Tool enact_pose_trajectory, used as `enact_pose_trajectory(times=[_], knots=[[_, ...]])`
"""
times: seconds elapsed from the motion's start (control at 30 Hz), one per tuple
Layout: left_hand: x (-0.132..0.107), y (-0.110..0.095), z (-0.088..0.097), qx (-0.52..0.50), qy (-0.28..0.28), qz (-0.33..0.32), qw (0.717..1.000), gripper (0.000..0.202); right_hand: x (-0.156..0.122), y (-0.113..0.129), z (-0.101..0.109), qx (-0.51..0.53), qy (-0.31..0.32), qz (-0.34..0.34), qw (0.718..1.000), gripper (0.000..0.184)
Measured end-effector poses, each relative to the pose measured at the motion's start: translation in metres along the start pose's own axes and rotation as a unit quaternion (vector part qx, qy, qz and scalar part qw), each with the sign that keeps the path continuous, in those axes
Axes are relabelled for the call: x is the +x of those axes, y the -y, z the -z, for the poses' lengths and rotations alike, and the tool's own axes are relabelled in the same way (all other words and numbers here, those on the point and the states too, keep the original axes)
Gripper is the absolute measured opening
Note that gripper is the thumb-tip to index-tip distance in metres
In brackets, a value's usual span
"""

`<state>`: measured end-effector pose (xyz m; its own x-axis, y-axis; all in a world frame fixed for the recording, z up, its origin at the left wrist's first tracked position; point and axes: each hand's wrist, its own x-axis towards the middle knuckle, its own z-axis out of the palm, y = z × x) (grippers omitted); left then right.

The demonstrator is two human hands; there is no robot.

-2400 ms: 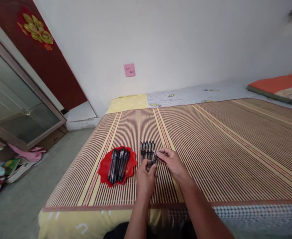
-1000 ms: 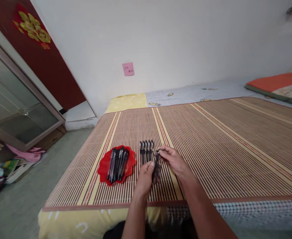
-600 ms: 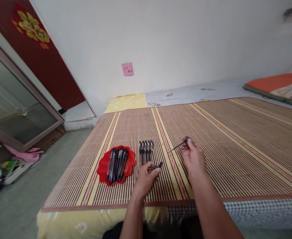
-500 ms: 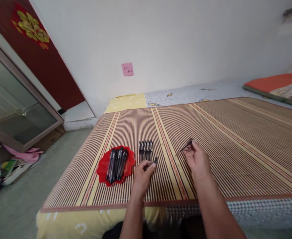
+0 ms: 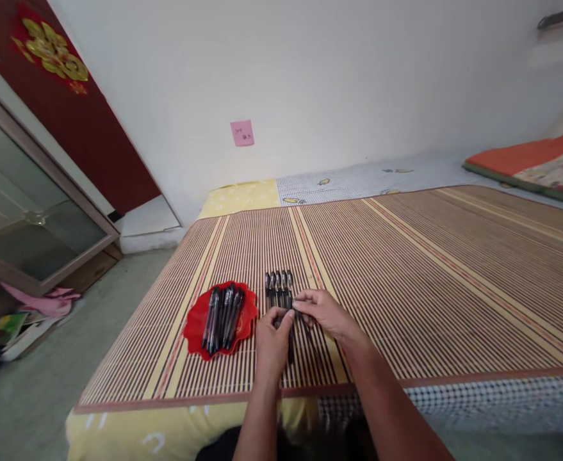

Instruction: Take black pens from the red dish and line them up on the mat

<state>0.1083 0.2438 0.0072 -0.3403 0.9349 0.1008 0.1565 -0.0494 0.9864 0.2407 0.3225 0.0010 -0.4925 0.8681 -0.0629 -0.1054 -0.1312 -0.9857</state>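
Note:
My left hand (image 5: 272, 330) is closed on a black pen barrel (image 5: 290, 346), which points down toward the mat's front edge. Close beside it, my right hand (image 5: 322, 308) pinches a thin dark pen refill (image 5: 305, 325), slanting down to the right. The fingertips of both hands nearly meet, so the upper ends of these parts are partly hidden. Just beyond the left hand, several black capped pens (image 5: 278, 280) lie side by side in a row. To the left, a red scalloped dish (image 5: 195, 323) holds several more black pens (image 5: 223, 317).
A striped bamboo mat (image 5: 382, 275) covers the bed. An orange-topped folded quilt (image 5: 516, 157) lies at the far right. A pink note (image 5: 241, 133) is stuck on the wall. A glass-panelled door (image 5: 36, 218) stands at left, with cloth and papers on the floor.
My right hand has moved left with the refill, up to my left hand. The barrel in my left hand has turned from pointing up and right to pointing down.

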Motion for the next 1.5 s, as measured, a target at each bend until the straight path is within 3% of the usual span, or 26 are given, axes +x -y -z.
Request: enact_pose_trajectory(times=[0.2, 0.37, 0.47, 0.6, 0.7, 0.93, 1.37, 1.5], knots=[[-0.001, -0.002, -0.003, 0.021, -0.001, -0.024, 1.0, 0.026, 0.0, 0.005, 0.001, -0.005, -0.001, -0.004, 1.0, 0.03], [0.0, -0.003, 0.004, 0.078, -0.046, -0.059, 0.994, 0.022, 0.007, 0.008, 0.026, -0.026, -0.046, -0.015, 0.998, 0.031], [0.0, 0.0, 0.008, 0.156, -0.047, -0.1, 0.982, 0.016, 0.016, 0.003, 0.042, -0.103, -0.056, -0.023, 0.993, 0.028], [-0.002, 0.003, 0.006, 0.257, -0.007, -0.18, 0.949, 0.018, 0.032, -0.007, 0.042, -0.245, -0.114, 0.021, 0.962, 0.024], [-0.001, 0.007, 0.002, 0.309, 0.047, -0.213, 0.926, 0.025, 0.044, -0.014, 0.031, -0.272, -0.144, 0.039, 0.951, 0.018], [-0.001, 0.008, -0.005, 0.404, 0.145, -0.177, 0.886, 0.034, 0.05, -0.022, 0.018, -0.303, -0.187, 0.052, 0.933, 0.018], [-0.006, 0.002, -0.006, 0.434, 0.145, -0.163, 0.874, 0.037, 0.036, -0.016, 0.019, -0.27, -0.15, -0.005, 0.951, 0.028], [-0.008, -0.003, -0.008, 0.427, 0.178, -0.176, 0.869, 0.034, 0.032, -0.014, 0.02, -0.267, -0.146, -0.003, 0.953, 0.026]])
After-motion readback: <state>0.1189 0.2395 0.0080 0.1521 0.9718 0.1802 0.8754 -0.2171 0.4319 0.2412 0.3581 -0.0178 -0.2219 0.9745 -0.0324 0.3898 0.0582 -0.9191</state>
